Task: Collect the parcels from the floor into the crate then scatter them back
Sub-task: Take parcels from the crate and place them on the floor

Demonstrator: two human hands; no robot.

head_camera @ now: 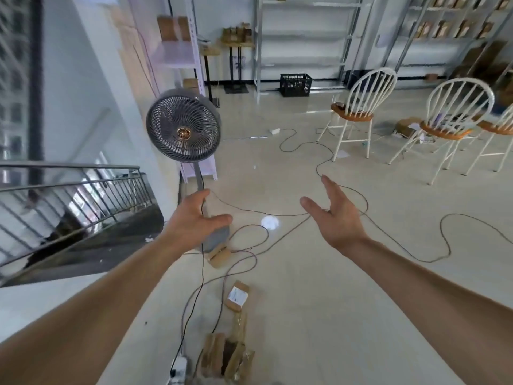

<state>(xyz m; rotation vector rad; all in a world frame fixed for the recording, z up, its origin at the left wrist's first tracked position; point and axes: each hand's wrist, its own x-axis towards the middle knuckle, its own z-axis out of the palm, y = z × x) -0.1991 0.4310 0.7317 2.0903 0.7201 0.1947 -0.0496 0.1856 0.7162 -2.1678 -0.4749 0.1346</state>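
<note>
Brown parcels lie on the pale floor below my arms: one with a white label [236, 295], a small one [219, 256] by the fan's base, and a cluster of several [226, 357] at the bottom edge. A black crate [295, 84] stands far off by the back shelves. My left hand [194, 218] is stretched forward, fingers apart, holding nothing, above the fan's base. My right hand [337, 215] is also out in front, palm turned inward, fingers spread and empty.
A grey standing fan [183, 125] rises at centre left. Thin cables [319, 168] loop over the floor. White chairs [358, 107] stand at right. A stair railing [69, 190] drops off at left. Metal shelves [305, 37] line the back wall.
</note>
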